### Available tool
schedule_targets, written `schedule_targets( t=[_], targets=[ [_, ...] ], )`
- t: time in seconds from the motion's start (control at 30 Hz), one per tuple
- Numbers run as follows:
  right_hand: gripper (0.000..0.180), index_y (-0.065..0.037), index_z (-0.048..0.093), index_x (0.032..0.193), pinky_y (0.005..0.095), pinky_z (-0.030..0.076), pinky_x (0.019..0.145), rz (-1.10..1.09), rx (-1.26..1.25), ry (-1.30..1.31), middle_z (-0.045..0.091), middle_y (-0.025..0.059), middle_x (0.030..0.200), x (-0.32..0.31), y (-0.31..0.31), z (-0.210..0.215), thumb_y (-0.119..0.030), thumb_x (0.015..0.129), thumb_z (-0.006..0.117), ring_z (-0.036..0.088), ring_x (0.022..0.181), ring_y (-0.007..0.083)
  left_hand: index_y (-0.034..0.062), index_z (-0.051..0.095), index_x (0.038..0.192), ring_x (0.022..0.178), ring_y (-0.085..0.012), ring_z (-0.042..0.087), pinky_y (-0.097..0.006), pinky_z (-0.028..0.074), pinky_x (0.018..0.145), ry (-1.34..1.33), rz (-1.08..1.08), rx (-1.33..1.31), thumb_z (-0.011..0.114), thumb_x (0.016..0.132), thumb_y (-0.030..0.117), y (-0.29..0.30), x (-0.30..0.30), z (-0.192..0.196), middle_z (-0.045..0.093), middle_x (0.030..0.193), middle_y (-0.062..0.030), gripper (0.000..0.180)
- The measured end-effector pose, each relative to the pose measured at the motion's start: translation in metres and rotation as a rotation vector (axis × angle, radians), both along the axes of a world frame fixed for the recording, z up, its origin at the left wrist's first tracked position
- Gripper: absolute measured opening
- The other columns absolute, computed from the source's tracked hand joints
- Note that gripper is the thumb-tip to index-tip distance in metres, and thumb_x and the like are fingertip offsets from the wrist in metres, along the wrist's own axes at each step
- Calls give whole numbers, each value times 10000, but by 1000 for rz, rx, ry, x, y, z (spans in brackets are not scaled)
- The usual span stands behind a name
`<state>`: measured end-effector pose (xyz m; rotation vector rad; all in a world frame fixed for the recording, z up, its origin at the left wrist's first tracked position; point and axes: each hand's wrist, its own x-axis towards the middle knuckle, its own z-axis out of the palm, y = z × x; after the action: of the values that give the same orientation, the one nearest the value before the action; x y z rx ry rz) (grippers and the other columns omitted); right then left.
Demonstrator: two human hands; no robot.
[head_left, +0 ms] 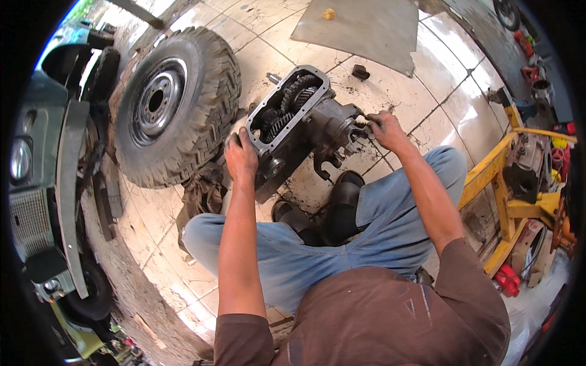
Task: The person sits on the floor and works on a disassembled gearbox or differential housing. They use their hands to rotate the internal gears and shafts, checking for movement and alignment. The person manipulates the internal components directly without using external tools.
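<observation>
A grey metal gearbox [299, 122] lies on the tiled floor in front of me with its cover off, and dark gears [290, 100] show inside. My left hand [241, 157] grips the near left corner of its open rim. My right hand [386, 129] reaches to the right end of the housing, fingers pinched on a small part by the shaft flange [354, 131]; what it pinches is too small to tell. I squat with my black boots [332, 210] just below the gearbox.
A large knobby tyre on a steel rim [174, 104] leans at the left, beside a vehicle's front [43, 183]. A flat grey sheet [360, 30] lies at the top. A yellow metal stand [506, 183] with parts stands at the right. A dirty rag [201, 195] lies by my knee.
</observation>
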<state>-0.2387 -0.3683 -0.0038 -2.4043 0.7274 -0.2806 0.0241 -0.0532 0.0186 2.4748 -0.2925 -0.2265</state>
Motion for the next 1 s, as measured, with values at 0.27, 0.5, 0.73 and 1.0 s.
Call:
schedule_targets(
  t=[0.27, 0.5, 0.73, 1.0],
  targets=[
    [249, -39, 733, 1089, 472, 518, 881, -26, 86, 99, 665, 236, 983, 3, -3, -4, -107, 894, 594, 641, 977, 422, -29, 625, 1295, 1181, -452, 585, -463, 428, 1017, -118, -38, -29, 377, 1037, 540, 3, 8, -12, 644, 1237, -295, 672],
    [248, -65, 751, 1030, 488, 532, 888, -104, 120, 124, 680, 245, 981, -5, 9, 2, -153, 873, 581, 665, 980, 418, -49, 605, 1311, 1192, -453, 583, -458, 437, 1014, -76, -71, -8, 359, 1035, 573, 2, 2, -4, 637, 1253, -301, 723],
    [253, -93, 750, 1046, 477, 541, 894, -59, 148, 180, 685, 209, 1071, 3, -3, 11, -206, 879, 597, 666, 1006, 388, -52, 594, 1324, 1198, -445, 586, -464, 431, 1013, -49, -101, -17, 350, 1034, 585, -4, 0, 1, 635, 1265, -299, 741],
    [253, -93, 747, 1038, 465, 538, 905, -117, 172, 111, 688, 207, 1051, 0, -2, 8, -203, 883, 580, 661, 1039, 388, -70, 600, 1295, 1189, -468, 566, -473, 428, 1008, -74, -123, -36, 372, 1047, 520, -11, -8, 8, 624, 1260, -308, 680]
  ],
)
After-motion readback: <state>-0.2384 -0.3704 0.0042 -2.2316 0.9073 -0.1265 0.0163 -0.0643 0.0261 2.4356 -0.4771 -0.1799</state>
